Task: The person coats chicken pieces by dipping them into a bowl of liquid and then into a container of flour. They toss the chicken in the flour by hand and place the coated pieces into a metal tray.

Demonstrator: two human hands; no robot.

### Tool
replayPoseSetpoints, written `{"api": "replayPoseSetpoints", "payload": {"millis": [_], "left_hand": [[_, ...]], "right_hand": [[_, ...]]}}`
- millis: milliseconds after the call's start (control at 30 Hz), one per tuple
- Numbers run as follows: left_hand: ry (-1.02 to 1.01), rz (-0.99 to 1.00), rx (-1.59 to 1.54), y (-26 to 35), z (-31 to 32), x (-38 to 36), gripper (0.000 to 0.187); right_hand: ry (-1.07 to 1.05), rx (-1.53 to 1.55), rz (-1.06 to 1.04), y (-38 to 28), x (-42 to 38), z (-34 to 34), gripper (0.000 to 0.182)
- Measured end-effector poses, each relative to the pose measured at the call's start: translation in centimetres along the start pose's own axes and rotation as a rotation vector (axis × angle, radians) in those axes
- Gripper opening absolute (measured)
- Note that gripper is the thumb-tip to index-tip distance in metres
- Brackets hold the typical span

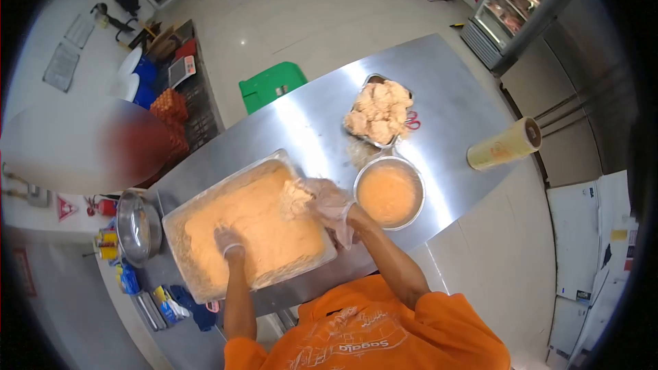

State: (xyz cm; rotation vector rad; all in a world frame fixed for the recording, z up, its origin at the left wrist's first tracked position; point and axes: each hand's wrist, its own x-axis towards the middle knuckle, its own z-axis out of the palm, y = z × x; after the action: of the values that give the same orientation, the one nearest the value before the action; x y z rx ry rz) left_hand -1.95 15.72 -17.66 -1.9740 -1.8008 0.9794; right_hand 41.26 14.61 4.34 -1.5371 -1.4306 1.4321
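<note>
My right hand point(333, 207), in a clear plastic glove, grips a flour-coated piece of chicken point(296, 200) over the right side of a large rectangular tub point(179, 255). Orange-tinted breading flour point(257, 216) fills the tub. My left hand point(227, 240), also gloved, rests in the flour on the near left side, fingers stretched forward and partly dusted over; it holds nothing that I can see. Just right of my right hand stands a round metal bowl point(419, 199) of orange batter point(387, 195). Behind it, a metal tray point(348, 127) is heaped with coated chicken pieces point(379, 111).
Red-handled scissors point(412, 120) lie by the tray. A tall yellow container point(504, 144) stands at the steel table's point(452, 75) right end. An empty-looking metal bowl point(127, 233) sits to the left. A green stool point(273, 85) is beyond the table, and a display fridge point(514, 3) stands far right.
</note>
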Motion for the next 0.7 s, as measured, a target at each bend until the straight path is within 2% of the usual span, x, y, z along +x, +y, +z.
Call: {"api": "replayPoseSetpoints", "payload": {"millis": [67,133,167,200,267,333,367,467,567,667,700], "left_hand": [[0.216,-0.204,-0.399,-0.6,4.2,-1.0,0.043],[-0.014,-0.37,-0.74,-2.9,-2.9,-3.0,0.044],[-0.131,-0.45,-0.911,-3.9,-6.6,-3.8,0.044],[-0.168,-0.471,-0.927,-4.4,-7.1,-3.4,0.047],[-0.252,-0.512,-0.96,-5.6,-7.1,-3.4,0.054],[0.028,-0.424,-0.791,-6.1,-5.3,-4.1,0.062],[0.161,-0.377,-0.702,-5.9,-6.0,-4.5,0.065],[0.341,-0.364,-0.625,-5.2,-9.0,-5.1,0.076],[0.254,-0.45,-0.718,-4.2,-14.3,-5.4,0.075],[0.281,-0.42,-0.952,-3.9,-18.4,-5.1,0.071],[0.304,-0.423,-0.999,-3.5,-18.8,-4.9,0.068]], "right_hand": [[0.002,0.051,-0.042,-1.0,0.5,-7.1,0.062],[0.147,0.056,-0.073,2.9,2.7,-12.1,0.062],[0.353,0.026,0.024,2.6,2.8,-14.3,0.058],[0.557,-0.001,0.125,2.3,2.9,-16.3,0.055],[0.912,-0.15,-0.024,6.9,6.3,-18.8,0.049],[0.955,-0.469,-0.061,10.4,9.2,-21.1,0.046],[0.97,-0.631,-0.078,10.1,9.6,-21.8,0.044],[0.727,-0.928,0.244,9.1,9.7,-22.9,0.039],[1.069,-0.928,0.003,12.6,9.9,-23.0,0.031],[0.968,-0.653,0.142,13.0,9.0,-24.6,0.03],[1.023,-0.58,0.111,14.0,9.1,-25.2,0.03]]}}
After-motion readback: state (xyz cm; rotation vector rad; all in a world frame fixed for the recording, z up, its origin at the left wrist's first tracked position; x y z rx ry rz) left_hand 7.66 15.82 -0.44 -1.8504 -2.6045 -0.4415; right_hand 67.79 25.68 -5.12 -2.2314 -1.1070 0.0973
